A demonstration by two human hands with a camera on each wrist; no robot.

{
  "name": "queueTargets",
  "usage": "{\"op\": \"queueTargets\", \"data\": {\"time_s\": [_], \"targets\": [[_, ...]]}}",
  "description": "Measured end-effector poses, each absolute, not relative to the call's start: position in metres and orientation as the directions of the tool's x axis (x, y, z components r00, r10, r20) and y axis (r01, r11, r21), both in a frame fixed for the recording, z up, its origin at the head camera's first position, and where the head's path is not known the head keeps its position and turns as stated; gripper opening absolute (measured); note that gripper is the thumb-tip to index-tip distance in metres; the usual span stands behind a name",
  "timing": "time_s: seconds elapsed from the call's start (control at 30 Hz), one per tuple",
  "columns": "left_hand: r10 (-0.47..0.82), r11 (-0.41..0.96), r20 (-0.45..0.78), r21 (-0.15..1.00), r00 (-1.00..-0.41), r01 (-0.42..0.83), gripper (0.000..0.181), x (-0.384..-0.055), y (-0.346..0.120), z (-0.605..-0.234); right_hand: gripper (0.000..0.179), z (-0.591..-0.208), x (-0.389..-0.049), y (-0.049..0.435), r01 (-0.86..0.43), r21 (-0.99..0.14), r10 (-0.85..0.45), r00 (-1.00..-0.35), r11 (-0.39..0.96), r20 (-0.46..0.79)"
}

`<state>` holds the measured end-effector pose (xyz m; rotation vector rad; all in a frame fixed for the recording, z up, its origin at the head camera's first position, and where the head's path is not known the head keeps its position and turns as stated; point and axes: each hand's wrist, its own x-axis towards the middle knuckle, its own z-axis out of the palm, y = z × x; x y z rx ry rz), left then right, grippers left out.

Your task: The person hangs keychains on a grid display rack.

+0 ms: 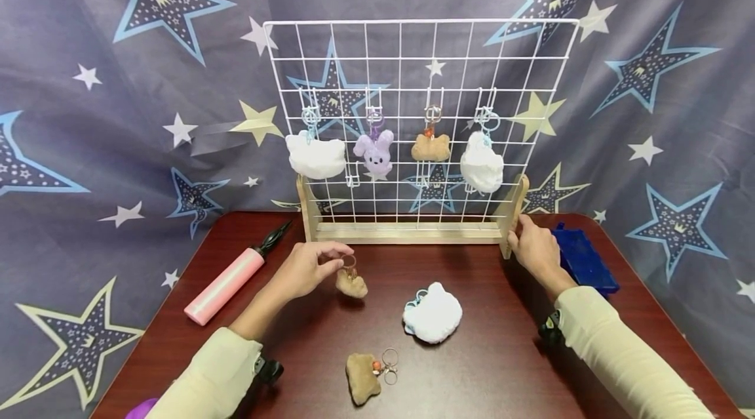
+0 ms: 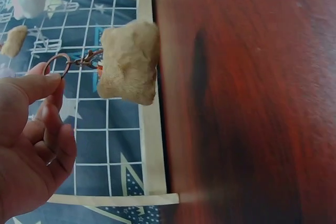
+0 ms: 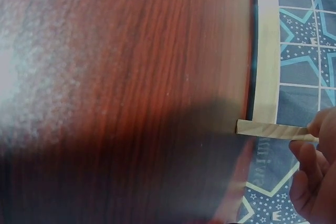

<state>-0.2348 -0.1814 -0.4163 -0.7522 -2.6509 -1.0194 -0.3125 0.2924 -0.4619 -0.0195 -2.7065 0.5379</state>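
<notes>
Between thumb and fingertips, my left hand (image 1: pixel 310 268) pinches the metal ring of a brown plush keychain (image 1: pixel 352 284); in the left wrist view the plush (image 2: pixel 130 62) dangles from the ring (image 2: pixel 59 65). My right hand (image 1: pixel 535 247) grips the right wooden upright (image 1: pixel 514 212) of a white wire grid rack (image 1: pixel 401 58); the right wrist view has thumb and fingers on either side of that wood (image 3: pixel 275 130). Hanging on the grid's hooks are a white plush (image 1: pixel 316 158), a purple bunny plush (image 1: pixel 375 155), a brown plush (image 1: pixel 430 147) and another white plush (image 1: pixel 482 166).
On the red-brown table (image 1: pixel 472 373) lie a white plush keychain (image 1: pixel 434 315) and a brown one (image 1: pixel 362 378) with its rings. A pink hand pump (image 1: pixel 227 284) lies at left, a blue plastic tray (image 1: pixel 585 260) at right. Spare hooks (image 1: pixel 352 176) sit lower on the grid.
</notes>
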Motion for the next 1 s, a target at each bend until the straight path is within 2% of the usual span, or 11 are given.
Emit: {"op": "queueTargets", "data": {"time_s": [0.37, 0.67, 1.0], "targets": [[0.277, 0.646, 0.474, 0.552, -0.836, 0.527, 0.024, -0.252, -0.170, -0.405, 0.030, -0.464, -0.313, 0.292, -0.046, -0.372, 0.098, -0.928, 0.927, 0.360], [0.177, 0.633, 0.542, 0.577, -0.822, 0.517, 0.025, -0.266, -0.160, -0.391, 0.022, -0.467, -0.313, 0.291, -0.049, -0.374, 0.106, -0.917, 0.926, 0.384], [0.085, 0.629, 0.565, 0.609, -0.821, 0.484, 0.025, -0.281, -0.156, -0.378, 0.025, -0.466, -0.312, 0.289, -0.033, -0.377, 0.117, -0.922, 0.926, 0.369]]}}
